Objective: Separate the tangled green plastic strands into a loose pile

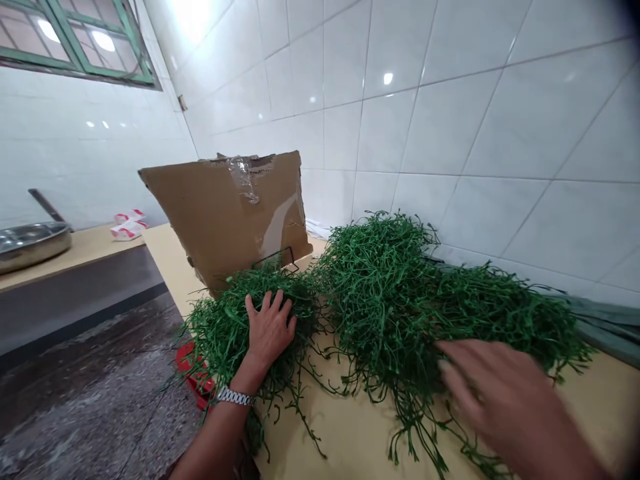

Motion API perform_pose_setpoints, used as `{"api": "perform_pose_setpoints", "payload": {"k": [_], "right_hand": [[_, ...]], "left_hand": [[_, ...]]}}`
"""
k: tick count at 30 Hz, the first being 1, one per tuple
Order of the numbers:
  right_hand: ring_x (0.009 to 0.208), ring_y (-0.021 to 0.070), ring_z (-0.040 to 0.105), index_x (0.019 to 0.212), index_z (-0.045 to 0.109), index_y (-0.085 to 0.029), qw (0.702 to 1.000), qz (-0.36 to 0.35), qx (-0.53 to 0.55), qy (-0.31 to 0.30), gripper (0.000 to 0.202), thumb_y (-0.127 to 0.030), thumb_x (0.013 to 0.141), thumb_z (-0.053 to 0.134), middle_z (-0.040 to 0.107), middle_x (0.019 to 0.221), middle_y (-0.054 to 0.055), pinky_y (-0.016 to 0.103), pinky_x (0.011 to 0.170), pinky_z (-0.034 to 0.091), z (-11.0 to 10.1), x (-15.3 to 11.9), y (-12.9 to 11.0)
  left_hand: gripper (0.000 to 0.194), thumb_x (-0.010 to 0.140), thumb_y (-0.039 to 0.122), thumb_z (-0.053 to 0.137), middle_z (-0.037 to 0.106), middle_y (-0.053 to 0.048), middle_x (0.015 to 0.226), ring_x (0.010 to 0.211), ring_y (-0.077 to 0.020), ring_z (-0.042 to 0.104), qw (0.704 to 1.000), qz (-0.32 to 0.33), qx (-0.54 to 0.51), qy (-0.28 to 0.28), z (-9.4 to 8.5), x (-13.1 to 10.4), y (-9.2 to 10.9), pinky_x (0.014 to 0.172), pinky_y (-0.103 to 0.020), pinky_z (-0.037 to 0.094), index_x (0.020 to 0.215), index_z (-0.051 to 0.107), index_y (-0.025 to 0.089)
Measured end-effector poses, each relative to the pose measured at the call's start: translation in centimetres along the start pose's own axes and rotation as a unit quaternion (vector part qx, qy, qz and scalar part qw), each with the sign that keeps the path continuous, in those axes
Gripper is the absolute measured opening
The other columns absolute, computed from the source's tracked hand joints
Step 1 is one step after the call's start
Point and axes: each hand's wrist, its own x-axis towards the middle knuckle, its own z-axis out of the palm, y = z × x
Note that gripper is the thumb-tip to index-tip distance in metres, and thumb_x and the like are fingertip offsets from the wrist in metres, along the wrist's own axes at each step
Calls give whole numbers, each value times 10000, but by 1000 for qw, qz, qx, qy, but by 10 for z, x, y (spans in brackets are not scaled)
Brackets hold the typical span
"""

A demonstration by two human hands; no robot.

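My left hand [271, 328], with a metal watch band at the wrist, lies with fingers spread on a heap of thin, branching green stems [220, 333]. Whether the stems are real or artificial I cannot tell. Beside it rises a taller heap of the same stems [380, 287] in the middle. My right hand [500, 387], blurred, reaches to this heap's lower right side. Its fingers are stretched out and the thumb is apart; the fingertips are partly lost among the stems. Another bunch of stems [505, 307] lies behind the right hand.
A cardboard sheet [225, 213] with clear tape stands behind the left heap on the pale yellow tabletop [340, 427]. Below the table's left edge shows a red plastic object [193, 367]. A metal pan [37, 247] and a red-and-white packet [129, 225] rest on a counter further left.
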Motion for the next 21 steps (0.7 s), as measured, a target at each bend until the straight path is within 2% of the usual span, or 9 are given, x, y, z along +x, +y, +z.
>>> {"api": "perform_pose_setpoints", "payload": {"k": [2,3,5,8,10,15,21], "right_hand": [[971,237,519,1079,607,-247,991,-113,-38,-66,284,-301,849,451,622,1045,77,409,884,349,21,40,-48],[1056,244,487,1126,577,-260,981,-161,-50,-96,305,-311,842,476,591,1127,70,421,928,325,36,57,-65],[1218,298,364,1203,518,-265,964,-208,-87,-142,410,-352,803,545,483,1290,81,509,1009,225,68,82,-83],[1275,343,280,1137,572,-252,948,-207,-135,-202,410,-378,748,599,424,1347,86,592,1026,123,106,100,-69],[1268,343,287,1066,615,-244,949,-179,-161,-203,335,-346,749,584,446,1326,81,604,1027,85,116,104,-49],[1212,329,342,997,644,-232,960,-99,-216,-148,265,-280,778,504,478,1276,90,613,1004,81,106,102,-12],[1219,316,331,1043,622,-242,961,-85,-219,-144,289,-276,788,488,446,1315,87,594,989,130,108,91,-6]], "left_hand": [[274,817,260,455,538,-130,1255,1172,-336,429,1000,0,-9,9,4,-3,-2,995,-668,132,1031,612,198],[279,817,259,456,530,-128,1268,1182,-338,423,1000,0,-13,13,6,-4,-4,998,-669,122,1041,611,198],[290,817,260,458,518,-124,1287,1202,-340,410,1000,0,-19,19,10,-7,-8,1006,-670,99,1059,607,199],[303,823,270,456,512,-115,1300,1225,-335,395,999,-5,-26,23,16,-11,-14,1020,-659,72,1080,603,208],[317,825,278,455,509,-106,1307,1237,-330,388,999,-10,-28,28,18,-14,-17,1030,-647,62,1101,598,215],[348,832,290,444,498,-99,1321,1254,-324,376,998,-16,-34,40,20,-15,-20,1043,-635,43,1141,580,208],[314,827,264,449,543,-118,1267,1207,-328,427,1000,10,-27,2,17,-9,-13,1033,-656,40,1087,604,181]]}}
